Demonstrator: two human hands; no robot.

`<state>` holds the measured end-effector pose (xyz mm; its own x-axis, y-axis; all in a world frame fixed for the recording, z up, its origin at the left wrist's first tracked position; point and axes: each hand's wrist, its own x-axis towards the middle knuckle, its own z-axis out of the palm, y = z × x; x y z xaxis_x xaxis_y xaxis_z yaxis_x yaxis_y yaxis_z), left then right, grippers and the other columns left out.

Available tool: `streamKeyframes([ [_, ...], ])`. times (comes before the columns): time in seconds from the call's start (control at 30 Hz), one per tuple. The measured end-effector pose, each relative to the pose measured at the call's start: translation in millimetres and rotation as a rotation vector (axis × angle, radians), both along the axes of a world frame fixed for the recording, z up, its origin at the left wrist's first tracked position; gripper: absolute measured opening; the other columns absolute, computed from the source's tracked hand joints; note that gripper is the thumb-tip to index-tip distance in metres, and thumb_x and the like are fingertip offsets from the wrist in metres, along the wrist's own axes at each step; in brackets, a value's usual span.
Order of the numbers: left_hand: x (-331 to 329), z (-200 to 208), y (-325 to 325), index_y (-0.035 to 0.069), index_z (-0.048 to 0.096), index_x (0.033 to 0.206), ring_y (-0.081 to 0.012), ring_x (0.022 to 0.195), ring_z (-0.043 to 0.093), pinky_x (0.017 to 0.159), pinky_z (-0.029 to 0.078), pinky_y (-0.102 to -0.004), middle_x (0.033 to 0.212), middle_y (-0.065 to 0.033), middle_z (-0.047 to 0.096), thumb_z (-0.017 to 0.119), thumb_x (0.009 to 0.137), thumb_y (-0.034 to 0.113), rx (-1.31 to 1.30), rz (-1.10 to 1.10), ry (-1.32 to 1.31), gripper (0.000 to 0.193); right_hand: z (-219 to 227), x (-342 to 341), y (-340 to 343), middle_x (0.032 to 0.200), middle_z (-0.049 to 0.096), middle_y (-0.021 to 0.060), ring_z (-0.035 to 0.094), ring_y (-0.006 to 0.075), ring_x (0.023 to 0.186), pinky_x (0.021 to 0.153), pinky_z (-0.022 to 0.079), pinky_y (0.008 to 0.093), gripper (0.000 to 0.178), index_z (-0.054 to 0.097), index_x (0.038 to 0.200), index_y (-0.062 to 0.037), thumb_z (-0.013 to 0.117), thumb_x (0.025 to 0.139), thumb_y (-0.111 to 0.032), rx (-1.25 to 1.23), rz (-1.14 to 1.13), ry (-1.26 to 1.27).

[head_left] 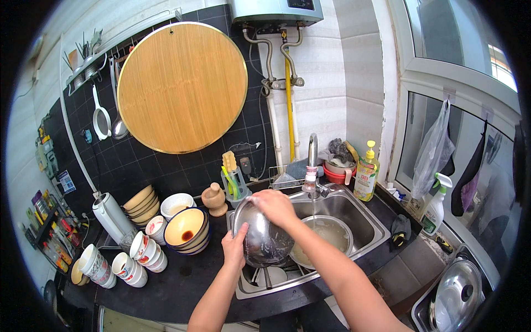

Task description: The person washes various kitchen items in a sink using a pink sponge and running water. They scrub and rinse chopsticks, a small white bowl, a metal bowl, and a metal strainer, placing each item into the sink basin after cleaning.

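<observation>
A shiny metal bowl [269, 238] is tipped on its side over the left part of the sink [365, 240], its outside wet and streaked with suds. My left hand [235, 243] grips its near-left rim, thumb against the outer wall. Closed over the upper rim is my right hand [275, 208]; its fingertips are hidden, so I cannot see whether they hold anything else. Beneath the bowl a thin dark handle [267, 278] and part of a white plate [279, 275] show. Water runs from the faucet [313, 149] into a metal basin [332, 235] of cloudy water in the sink.
Left of the sink stand stacked yellow bowls [188, 224], several stacked white cups [133, 271] and a wooden mortar [214, 200]. A yellow soap bottle [366, 174] stands behind the sink's right corner. A white spray bottle [436, 205] and a lidded pot [456, 299] are at right.
</observation>
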<state>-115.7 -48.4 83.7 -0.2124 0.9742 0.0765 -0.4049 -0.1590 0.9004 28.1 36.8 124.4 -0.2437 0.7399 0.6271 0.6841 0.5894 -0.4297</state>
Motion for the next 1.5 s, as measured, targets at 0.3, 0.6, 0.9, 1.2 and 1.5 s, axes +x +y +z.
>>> streamKeyframes([
  [0.3,1.0,1.2,-2.2,0.001,0.056,0.094,-0.0113,0.071,0.056,0.064,0.045,-0.0248,0.085,-0.0047,0.060,0.069,0.076,0.016,0.120,-0.014,0.112,0.027,-109.6,38.6,-2.8,0.118,0.051,0.0098,0.051,0.0238,0.105,0.089,0.039,0.0396,0.050,0.045,0.122,-0.0093,0.036,0.090,-0.047,-0.868,0.311,1.454],
  [0.6,12.1,-19.8,-0.9,0.003,0.058,0.067,-0.0193,0.051,0.054,0.052,0.044,-0.0271,0.060,-0.0052,0.057,0.076,0.064,0.026,0.557,-0.117,1.121,0.029,-131.7,43.5,-40.4,0.111,0.053,0.0153,0.054,0.0295,0.101,0.082,0.044,0.0453,0.042,0.044,0.118,-0.0064,0.040,0.087,-0.035,-1.283,0.324,1.609],
  [0.9,13.8,-13.3,18.2,0.006,0.051,0.074,-0.0282,0.069,0.058,0.055,0.045,-0.0371,0.070,-0.0089,0.056,0.067,0.069,0.024,0.847,-0.432,1.730,0.025,-190.4,141.1,-31.1,0.104,0.055,0.0179,0.060,0.0335,0.087,0.069,0.050,0.0455,0.040,0.042,0.115,-0.0058,0.047,0.085,-0.032,-0.971,0.125,1.536],
  [1.2,5.0,-13.7,37.4,0.008,0.055,0.072,-0.0233,0.069,0.060,0.057,0.049,-0.0332,0.070,-0.0071,0.057,0.052,0.071,0.008,0.915,-0.347,2.166,0.003,-215.0,179.4,-33.3,0.104,0.055,0.0168,0.059,0.0307,0.090,0.071,0.051,0.0433,0.038,0.046,0.112,-0.0051,0.048,0.084,-0.031,-0.923,0.086,1.571],
  [1.5,-15.8,-8.8,41.6,0.009,0.054,0.080,-0.0208,0.071,0.058,0.057,0.049,-0.0312,0.070,-0.0054,0.056,0.055,0.069,0.010,0.849,-0.235,2.303,0.011,-212.0,175.1,-39.6,0.105,0.054,0.0167,0.059,0.0300,0.090,0.073,0.051,0.0433,0.039,0.042,0.115,-0.0053,0.048,0.084,-0.029,-0.924,0.060,1.551],
])
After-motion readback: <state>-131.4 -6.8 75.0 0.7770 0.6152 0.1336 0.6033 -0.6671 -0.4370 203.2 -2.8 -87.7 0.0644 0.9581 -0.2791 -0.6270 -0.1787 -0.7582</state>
